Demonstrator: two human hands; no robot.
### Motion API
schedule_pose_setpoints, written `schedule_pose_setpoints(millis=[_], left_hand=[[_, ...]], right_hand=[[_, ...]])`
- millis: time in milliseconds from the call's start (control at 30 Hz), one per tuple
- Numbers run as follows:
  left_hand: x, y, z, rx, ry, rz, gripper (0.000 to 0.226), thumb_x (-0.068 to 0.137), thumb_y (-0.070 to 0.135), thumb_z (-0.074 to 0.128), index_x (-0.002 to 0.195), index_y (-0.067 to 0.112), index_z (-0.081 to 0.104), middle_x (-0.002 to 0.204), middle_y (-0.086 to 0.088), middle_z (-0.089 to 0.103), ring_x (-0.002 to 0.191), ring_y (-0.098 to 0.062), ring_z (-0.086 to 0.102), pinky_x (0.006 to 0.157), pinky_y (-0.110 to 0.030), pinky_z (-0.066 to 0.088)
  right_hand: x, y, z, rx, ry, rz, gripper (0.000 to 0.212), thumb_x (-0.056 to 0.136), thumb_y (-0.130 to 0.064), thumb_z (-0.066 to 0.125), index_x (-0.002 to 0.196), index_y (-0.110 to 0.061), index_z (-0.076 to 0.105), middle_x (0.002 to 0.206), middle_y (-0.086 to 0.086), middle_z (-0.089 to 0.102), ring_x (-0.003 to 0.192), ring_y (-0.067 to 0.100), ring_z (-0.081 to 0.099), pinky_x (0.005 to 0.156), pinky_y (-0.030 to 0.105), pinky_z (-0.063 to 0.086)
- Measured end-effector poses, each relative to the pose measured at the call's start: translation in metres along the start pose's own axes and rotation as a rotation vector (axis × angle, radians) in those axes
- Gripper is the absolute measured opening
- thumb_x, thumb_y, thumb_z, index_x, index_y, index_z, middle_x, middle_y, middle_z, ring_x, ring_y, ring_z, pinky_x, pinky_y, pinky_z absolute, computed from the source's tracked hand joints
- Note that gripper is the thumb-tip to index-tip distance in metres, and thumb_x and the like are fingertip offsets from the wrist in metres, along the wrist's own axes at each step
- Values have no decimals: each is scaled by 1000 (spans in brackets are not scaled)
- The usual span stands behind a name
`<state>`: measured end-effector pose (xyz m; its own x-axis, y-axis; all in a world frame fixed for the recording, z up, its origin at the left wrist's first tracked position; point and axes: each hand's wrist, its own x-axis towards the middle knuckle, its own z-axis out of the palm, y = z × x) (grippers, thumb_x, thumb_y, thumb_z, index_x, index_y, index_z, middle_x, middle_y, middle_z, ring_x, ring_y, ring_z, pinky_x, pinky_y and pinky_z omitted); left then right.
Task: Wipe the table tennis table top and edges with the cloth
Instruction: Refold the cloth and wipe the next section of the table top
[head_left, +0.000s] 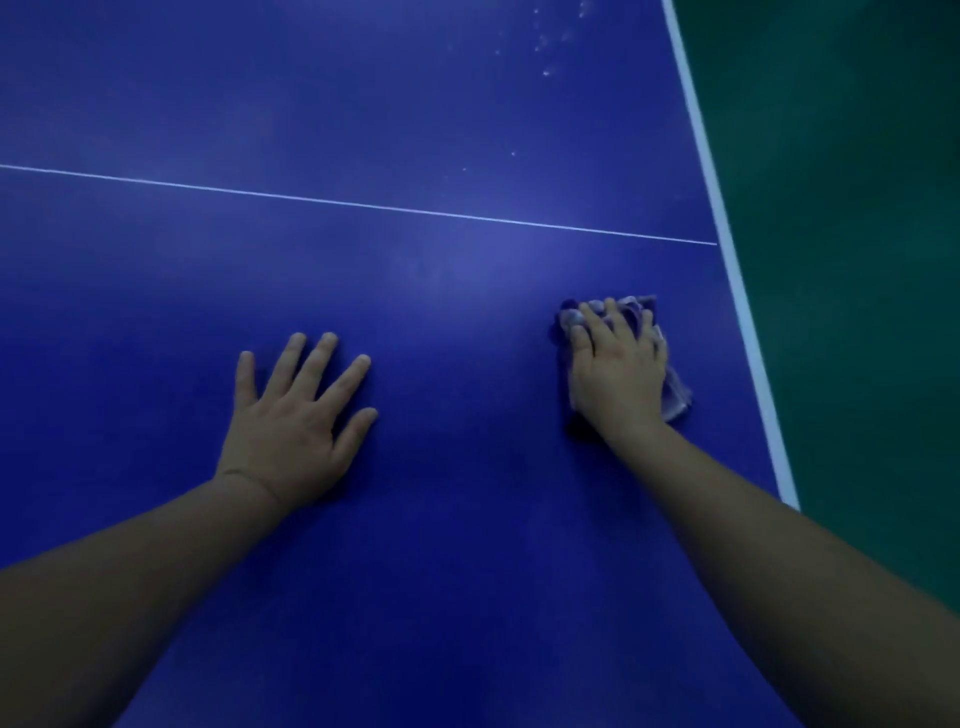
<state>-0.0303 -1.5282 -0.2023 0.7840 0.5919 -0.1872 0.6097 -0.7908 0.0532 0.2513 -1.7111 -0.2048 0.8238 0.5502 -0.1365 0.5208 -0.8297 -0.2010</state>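
Two bare hands are down on the table tennis table (415, 291), and both arms reach in from the bottom edge of the view, cut off below the elbows. Left hand (291, 415): flat on the blue top, fingers straight and spread, palm down, holding nothing. Right hand (615, 371): lying on top of the cloth (675, 397), fingers laid over it and slightly bent, pressing it onto the surface. Whether the thumb is tucked round the fabric is hard to say, as the hand hides that side. The cloth is bunched and pale bluish-grey (the dim, blue-tinted light makes its true colour a guess), and most of it sits under the palm, with a bit poking out past the fingertips and a fold out by the wrist. It lies near the table's right border, just inside the white edge line (727, 249), not touching it.

No brand, label or writing can be read anywhere. A thin white centre line (311, 197) crosses the top beyond both hands and meets the edge line at the right. Further up, near the far right of the top, small pale specks (545, 52) dot the surface, too small to identify. Off the table to the right is green floor (857, 260), dark and featureless.
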Motion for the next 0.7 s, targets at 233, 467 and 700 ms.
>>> schedule_pose_setpoints(millis=[233, 467, 700], left_hand=[[-1, 84, -9, -157, 77, -43, 68, 91, 57, 19, 152, 29, 36, 164, -3, 23, 152, -27, 10, 119, -59, 2], [13, 154, 16, -145, 14, -55, 70, 93, 59, 8, 157, 33, 11, 167, 2, -2, 152, -21, -13, 119, -54, -12], [13, 155, 15, -171, 5, -56, 66, 95, 56, 18, 156, 31, 22, 166, 0, 9, 153, -23, -5, 120, -55, -7]], right_hand=[[101, -54, -9, 43, 5, -52, 49, 105, -49, 21, 151, -38, 35, 164, -4, 22, 151, 38, 6, 121, 54, 3], [21, 14, -4, -42, -62, -373, 60, 99, -58, 12, 151, -40, 36, 163, -7, 27, 153, 30, 8, 122, 49, 4], [105, -13, -9, 52, -26, -83, 50, 103, -55, 19, 149, -42, 36, 165, -8, 20, 153, 34, 1, 120, 54, -1]])
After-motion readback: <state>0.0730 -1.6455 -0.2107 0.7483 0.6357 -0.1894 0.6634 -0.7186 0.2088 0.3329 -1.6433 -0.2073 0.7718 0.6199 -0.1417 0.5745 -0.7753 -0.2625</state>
